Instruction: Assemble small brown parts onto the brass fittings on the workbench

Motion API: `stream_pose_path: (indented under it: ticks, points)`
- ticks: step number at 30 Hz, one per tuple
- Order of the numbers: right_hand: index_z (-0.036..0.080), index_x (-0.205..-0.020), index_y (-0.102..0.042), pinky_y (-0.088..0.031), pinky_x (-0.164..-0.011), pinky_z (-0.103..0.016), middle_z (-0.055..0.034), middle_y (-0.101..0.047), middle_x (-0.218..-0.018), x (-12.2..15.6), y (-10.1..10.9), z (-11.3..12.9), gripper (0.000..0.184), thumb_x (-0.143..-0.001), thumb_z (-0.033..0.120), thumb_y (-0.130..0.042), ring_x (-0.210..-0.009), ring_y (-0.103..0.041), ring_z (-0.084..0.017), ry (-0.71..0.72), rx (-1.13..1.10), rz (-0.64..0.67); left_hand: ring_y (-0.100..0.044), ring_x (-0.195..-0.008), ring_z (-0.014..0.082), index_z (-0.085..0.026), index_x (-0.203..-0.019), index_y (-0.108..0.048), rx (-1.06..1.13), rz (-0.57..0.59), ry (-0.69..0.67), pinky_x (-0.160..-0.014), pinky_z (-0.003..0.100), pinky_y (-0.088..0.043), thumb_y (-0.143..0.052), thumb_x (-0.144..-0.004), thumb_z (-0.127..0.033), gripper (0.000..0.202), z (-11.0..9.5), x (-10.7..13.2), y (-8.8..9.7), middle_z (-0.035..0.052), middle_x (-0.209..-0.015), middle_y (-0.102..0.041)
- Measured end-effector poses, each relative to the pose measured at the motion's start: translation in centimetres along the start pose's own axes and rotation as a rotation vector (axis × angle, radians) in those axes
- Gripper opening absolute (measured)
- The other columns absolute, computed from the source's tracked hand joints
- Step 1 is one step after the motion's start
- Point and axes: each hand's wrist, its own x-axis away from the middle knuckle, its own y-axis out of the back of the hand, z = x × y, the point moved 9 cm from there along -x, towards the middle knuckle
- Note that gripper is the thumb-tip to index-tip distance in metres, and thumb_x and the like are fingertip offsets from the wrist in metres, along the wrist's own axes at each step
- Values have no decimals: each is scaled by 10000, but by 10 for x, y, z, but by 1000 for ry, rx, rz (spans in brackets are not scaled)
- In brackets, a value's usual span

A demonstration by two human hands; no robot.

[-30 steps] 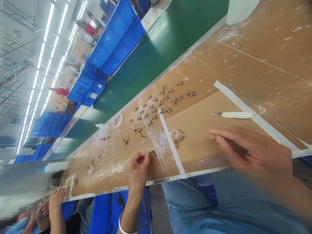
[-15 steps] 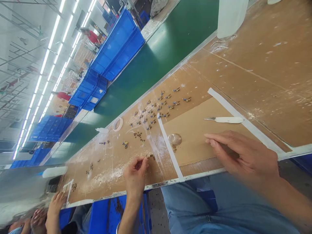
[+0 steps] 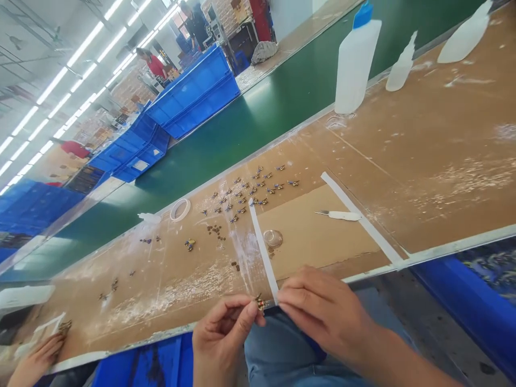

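No text is readable, the white label (image 3: 141,165) on a blue crate (image 3: 126,172) included.

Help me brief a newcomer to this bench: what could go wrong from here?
The left hand pinches a small figure by the table edge; a slip might send it to the floor.

The knife lies with its blade bare, so a careless reach could nick the right hand.

The dish sits just beyond both hands, where a sweep might knock it.
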Motion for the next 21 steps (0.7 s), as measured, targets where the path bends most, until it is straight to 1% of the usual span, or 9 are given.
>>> stream_pose_path:
  ticks: [3,9,15,18,21]
  points:
    - [191,-996,-623,-492,-676,-242,-11,-647,-815,-1,-9,9,117,-926,148,-540,-752,-576,-108,-11,-49,50,-656,-568,148,-206,-715,-758,18,-14,2,-598,226,-557,-833,-663,-356,175,-8,9,-8,10,-576,-694]
    - [179,-955,-626,-471,-682,-235,-11,-633,-798,-3,-10,13,109,-939,155,-521,-754,-559,-102,-3,-27,89,-652,-574,150,-194,-699,-749,-9,10,-7,-591,231,-549,-803,-698,-328,144,-15,13,-13,10,-585,-689]
    - [170,-942,-631,-453,-664,-236,-10,-627,-769,-4,-12,15,126,-945,155,-506,-724,-549,-102,34,-19,108,-628,-569,118,-196,-682,-749,24,42,17,-591,190,-508,-792,-706,-294,109,-16,13,-14,-1,-571,-683]
    - [165,-932,-636,-443,-646,-239,-11,-614,-745,-2,-16,16,147,-951,153,-491,-703,-538,-105,47,-12,128,-621,-565,124,-190,-666,-746,1,50,26,-590,202,-503,-790,-703,-298,123,-14,12,-14,4,-566,-680]
    - [165,-923,-639,-438,-625,-238,-10,-603,-722,-4,-17,18,159,-953,156,-482,-683,-535,-108,65,23,112,-627,-568,133,-184,-671,-743,18,58,35,-590,215,-506,-784,-711,-311,140,-11,12,-12,10,-569,-681]
